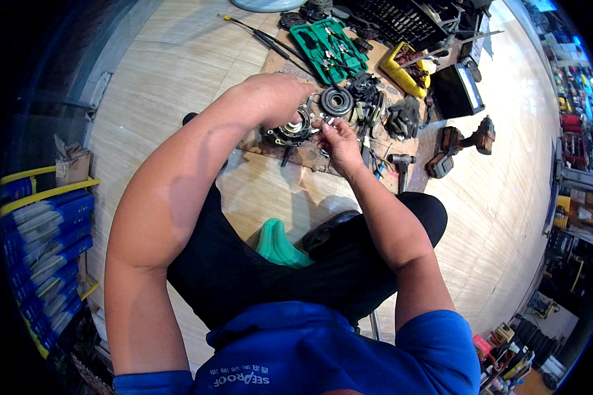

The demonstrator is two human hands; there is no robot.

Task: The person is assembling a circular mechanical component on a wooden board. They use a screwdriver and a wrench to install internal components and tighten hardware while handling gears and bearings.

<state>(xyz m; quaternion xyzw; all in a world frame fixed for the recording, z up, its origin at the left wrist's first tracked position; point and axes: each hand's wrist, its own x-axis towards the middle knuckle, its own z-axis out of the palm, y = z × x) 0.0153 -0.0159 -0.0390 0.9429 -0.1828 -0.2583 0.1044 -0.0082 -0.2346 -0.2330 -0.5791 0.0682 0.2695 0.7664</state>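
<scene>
My left hand (278, 99) reaches over the far side of a round dark metal housing (290, 135) with a bright ring inside. Its thumb bends down onto the housing; the other fingers are partly hidden behind the hand. Just right of the housing, my right hand (339, 143) is closed, thumb and fingertips pinched on a small silvery piece too tiny to name. Beyond the right fingertips lies a black round pulley-like wheel (337, 101). All of this rests on a stained cardboard sheet (270, 158) on the floor.
An open green tool case (323, 49) and a yellow tub (402, 72) of parts lie beyond. To the right are dark gloves (404, 117), a ratchet-like tool (402, 164), a cordless impact driver (471, 138) and a black-framed screen (458, 91). A green stool (277, 243) shows between my legs.
</scene>
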